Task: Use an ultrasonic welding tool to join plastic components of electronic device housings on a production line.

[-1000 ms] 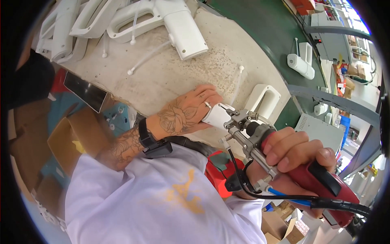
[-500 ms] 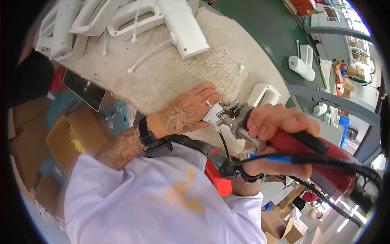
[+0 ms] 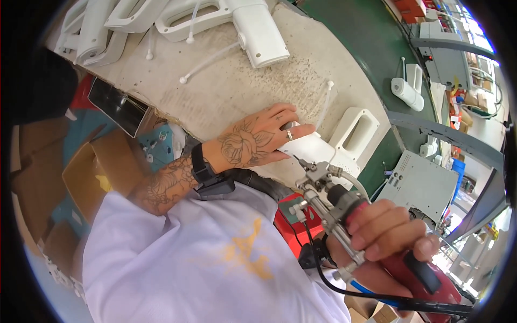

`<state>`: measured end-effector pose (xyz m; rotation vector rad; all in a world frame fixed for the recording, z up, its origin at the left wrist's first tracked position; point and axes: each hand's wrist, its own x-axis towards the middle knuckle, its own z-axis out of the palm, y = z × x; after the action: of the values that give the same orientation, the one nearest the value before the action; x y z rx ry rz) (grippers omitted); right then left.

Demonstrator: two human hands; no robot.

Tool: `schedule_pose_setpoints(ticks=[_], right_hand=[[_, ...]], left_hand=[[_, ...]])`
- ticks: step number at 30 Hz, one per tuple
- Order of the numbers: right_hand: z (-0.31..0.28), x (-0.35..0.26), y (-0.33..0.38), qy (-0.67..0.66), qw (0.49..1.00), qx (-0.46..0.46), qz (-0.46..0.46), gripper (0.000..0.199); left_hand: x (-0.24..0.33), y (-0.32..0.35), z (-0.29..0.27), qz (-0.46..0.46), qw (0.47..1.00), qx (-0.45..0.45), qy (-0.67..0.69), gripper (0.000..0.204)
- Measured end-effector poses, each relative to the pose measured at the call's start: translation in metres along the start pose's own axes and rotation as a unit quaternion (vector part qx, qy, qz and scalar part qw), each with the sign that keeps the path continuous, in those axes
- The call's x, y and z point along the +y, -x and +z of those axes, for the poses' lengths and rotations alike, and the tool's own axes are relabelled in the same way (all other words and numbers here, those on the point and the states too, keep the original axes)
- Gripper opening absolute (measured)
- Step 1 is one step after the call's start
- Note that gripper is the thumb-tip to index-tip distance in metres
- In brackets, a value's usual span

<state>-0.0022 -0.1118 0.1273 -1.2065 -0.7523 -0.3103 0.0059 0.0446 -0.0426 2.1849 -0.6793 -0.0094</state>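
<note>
A white plastic housing with a looped handle (image 3: 336, 156) lies on the worktable, a thin clear tube (image 3: 326, 102) sticking out from its far side. My left hand (image 3: 253, 139) grips the housing's near end between thumb and fingers. My right hand (image 3: 388, 229) is wrapped around a red power screwdriver (image 3: 449, 290) with a metal nose, a hose and black and blue cables. Its thin tip points toward the housing near my left thumb. Whether the tip touches the housing, I cannot tell.
Several similar white housings (image 3: 261, 35) with tubes lie at the table's far left. The worktable (image 3: 215, 102) has a pale, stained cover. An open cardboard box (image 3: 105, 167) stands at the left. Beyond the table's right edge are another white housing (image 3: 407, 94) and a grey metal cabinet (image 3: 417, 185).
The screwdriver and my right hand have moved down and to the right, swinging the nose off the housing's handle end. More of the housing now shows. My left hand stays on it.
</note>
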Motion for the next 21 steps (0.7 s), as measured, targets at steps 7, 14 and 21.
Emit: schedule_pose_setpoints(ticks=[7, 14, 21], right_hand=[[-0.001, 0.020, 0.008, 0.009, 0.999, -0.033, 0.041, 0.068], [0.001, 0.031, 0.015, 0.013, 0.997, -0.043, 0.065, 0.066], [-0.002, 0.037, 0.018, -0.008, 0.998, -0.005, 0.060, 0.069]], left_hand=[[-0.001, 0.001, 0.004, -0.005, 1.000, 0.010, 0.009, 0.081], [-0.001, -0.001, 0.000, 0.001, 1.000, 0.013, 0.007, 0.083], [0.004, 0.002, -0.004, 0.007, 0.998, 0.007, -0.054, 0.070]])
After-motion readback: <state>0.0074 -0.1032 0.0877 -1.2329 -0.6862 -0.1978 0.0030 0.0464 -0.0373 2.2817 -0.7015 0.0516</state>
